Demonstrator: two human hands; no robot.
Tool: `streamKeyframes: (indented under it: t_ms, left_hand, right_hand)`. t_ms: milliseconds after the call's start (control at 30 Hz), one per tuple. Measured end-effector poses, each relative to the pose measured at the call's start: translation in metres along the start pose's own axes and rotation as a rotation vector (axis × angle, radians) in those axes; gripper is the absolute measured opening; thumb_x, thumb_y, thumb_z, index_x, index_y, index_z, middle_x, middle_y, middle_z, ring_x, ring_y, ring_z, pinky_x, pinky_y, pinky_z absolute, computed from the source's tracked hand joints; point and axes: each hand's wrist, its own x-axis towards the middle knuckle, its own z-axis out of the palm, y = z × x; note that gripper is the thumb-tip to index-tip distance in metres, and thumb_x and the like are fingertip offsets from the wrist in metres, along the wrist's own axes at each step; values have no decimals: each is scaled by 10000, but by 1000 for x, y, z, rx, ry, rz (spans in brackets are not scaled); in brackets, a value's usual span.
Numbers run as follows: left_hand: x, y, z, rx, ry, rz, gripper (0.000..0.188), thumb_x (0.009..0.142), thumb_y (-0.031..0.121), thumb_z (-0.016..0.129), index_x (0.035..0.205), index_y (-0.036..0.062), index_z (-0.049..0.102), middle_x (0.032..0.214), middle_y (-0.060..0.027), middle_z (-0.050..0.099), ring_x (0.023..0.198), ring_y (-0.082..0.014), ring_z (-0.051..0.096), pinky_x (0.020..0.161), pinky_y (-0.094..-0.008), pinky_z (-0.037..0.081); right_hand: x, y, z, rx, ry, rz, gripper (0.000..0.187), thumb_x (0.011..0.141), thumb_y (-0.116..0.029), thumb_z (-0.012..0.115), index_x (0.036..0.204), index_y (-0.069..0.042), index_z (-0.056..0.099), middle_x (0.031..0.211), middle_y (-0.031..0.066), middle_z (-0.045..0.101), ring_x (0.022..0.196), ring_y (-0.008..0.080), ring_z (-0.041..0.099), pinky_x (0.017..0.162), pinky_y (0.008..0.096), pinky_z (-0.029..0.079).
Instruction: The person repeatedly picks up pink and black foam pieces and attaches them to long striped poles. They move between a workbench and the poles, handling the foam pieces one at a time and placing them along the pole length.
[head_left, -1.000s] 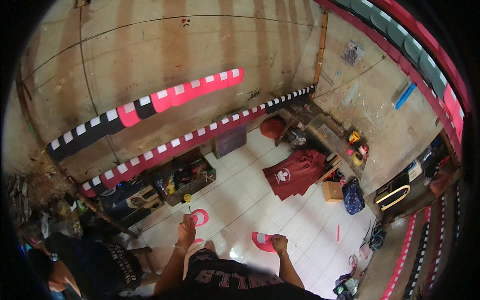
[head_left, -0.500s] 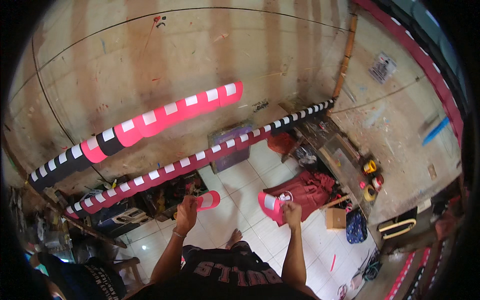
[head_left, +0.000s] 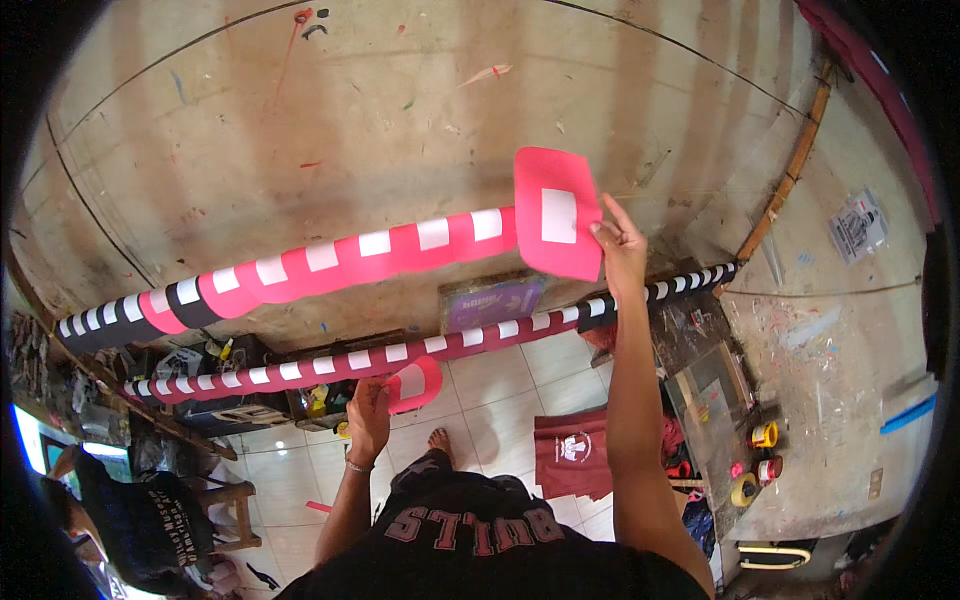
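Head view, left to right: my left hand (head_left: 369, 412) is closed on the near edge of a small pink piece (head_left: 414, 383), which sits low, just in front of the maroon row (head_left: 350, 359) as I look down. If I raised it carelessly, it might catch that row, and a loose pinch could let it drop. Above, the pink-and-black row (head_left: 347, 256) ends behind the larger-looking pink piece (head_left: 557, 215). My right hand (head_left: 622, 245) pinches that one by its right edge, thumb on its face; with the far side unsupported, it could flop or knock the row's end askew. Whether they touch, I cannot tell.

Compared with half a second ago, my left hand has stayed low with its piece, while my right has risen from over the maroon garment (head_left: 572, 455) to the upper row's right end.
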Motion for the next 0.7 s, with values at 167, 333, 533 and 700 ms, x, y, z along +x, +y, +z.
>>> streamKeyframes:
  t_ms: [167, 333, 533, 700]
  left_hand:
    - [42, 25, 39, -60, 45, -25, 160, 902, 110, 550, 1003, -14, 553, 831, -154, 654, 705, -200, 608, 640, -330, 476]
    - [52, 39, 69, 77, 100, -10, 118, 914, 98, 545, 954, -11, 568, 727, -126, 622, 630, -178, 579, 588, -322, 463]
    - [30, 57, 121, 6, 171, -141, 116, 917, 101, 567, 962, -6, 569, 688, -96, 598, 605, -131, 559, 567, -292, 453]
    - [20, 102, 182, -277, 149, -249, 99, 935, 84, 563, 1000, 10, 552, 836, -33, 629, 698, -100, 575, 669, -245, 475]
  right_hand:
    - [50, 75, -15, -19, -66, 173, 420, 857, 56, 627, 1267, -18, 577, 864, 12, 649, 768, 53, 571, 687, 191, 462]
    - [74, 111, -32, 9, -175, 206, 409, 861, 28, 641, 1262, 6, 569, 887, 17, 643, 807, 53, 561, 714, 196, 453]
    - [40, 95, -46, -167, -12, 43, 671, 893, -135, 664, 1446, -17, 303, 929, 83, 663, 896, 124, 618, 784, 264, 491]
    - [-47, 137, -73, 190, -748, 409, 621, 901, -125, 643, 1422, -19, 321, 1034, 118, 642, 977, 166, 629, 856, 298, 496]
